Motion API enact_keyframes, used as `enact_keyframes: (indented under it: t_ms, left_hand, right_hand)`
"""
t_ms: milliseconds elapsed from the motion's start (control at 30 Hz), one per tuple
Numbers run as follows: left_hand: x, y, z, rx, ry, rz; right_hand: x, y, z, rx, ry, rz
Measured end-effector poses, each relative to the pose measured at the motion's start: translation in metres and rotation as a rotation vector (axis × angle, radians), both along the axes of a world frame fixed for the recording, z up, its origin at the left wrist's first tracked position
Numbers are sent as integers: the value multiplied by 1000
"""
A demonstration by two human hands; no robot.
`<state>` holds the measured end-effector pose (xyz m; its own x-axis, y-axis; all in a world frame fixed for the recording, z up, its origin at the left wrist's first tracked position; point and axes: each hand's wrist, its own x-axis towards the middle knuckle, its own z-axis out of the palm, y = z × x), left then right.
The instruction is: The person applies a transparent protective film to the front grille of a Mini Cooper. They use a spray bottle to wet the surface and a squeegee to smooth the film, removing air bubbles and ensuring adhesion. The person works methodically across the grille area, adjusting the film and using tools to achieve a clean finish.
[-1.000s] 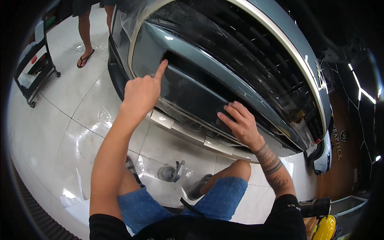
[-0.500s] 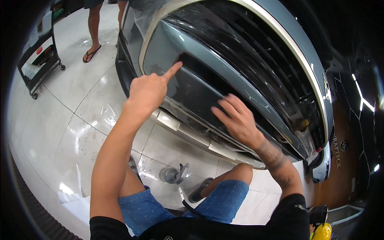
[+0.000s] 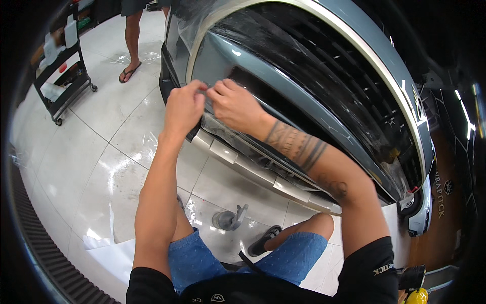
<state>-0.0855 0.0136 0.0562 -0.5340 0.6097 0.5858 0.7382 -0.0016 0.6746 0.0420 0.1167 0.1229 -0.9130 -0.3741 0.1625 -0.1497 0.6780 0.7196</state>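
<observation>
Before me is the front of a blue-grey car, with a glossy bumper panel [image 3: 217,53] that has a long dark recess [image 3: 253,83] in it. At the panel's left edge my left hand [image 3: 185,107] is closed, fingertips pinched together. My right hand [image 3: 234,106] has its fingers curled right beside it, tips almost meeting the left ones. What lies between the fingertips is too small and covered to make out. Loose clear film [image 3: 228,133] runs along the lower edge beneath my right hand, above the silver trim [image 3: 259,177].
A spray bottle [image 3: 223,220] stands on the tiled floor between my feet. At the far left is a black wheeled cart [image 3: 63,83]. Another person's leg [image 3: 132,40] shows near the car. A white sheet [image 3: 114,258] lies at the lower left.
My left hand has gone from pointing at the recess to a pinch at the panel's left edge. The right hand has moved left to join it, fingers now curled.
</observation>
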Motion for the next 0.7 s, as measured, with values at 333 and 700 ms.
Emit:
enact_keyframes:
  t_ms: [333, 700]
  left_hand:
    - [-14, -16, -23, -243, -466, -36]
    - [-16, -7, -33, -72, -736, -94]
  right_hand:
    - [157, 17, 6, 14, -210, -73]
    - [-27, -30, 21, -302, 180, 109]
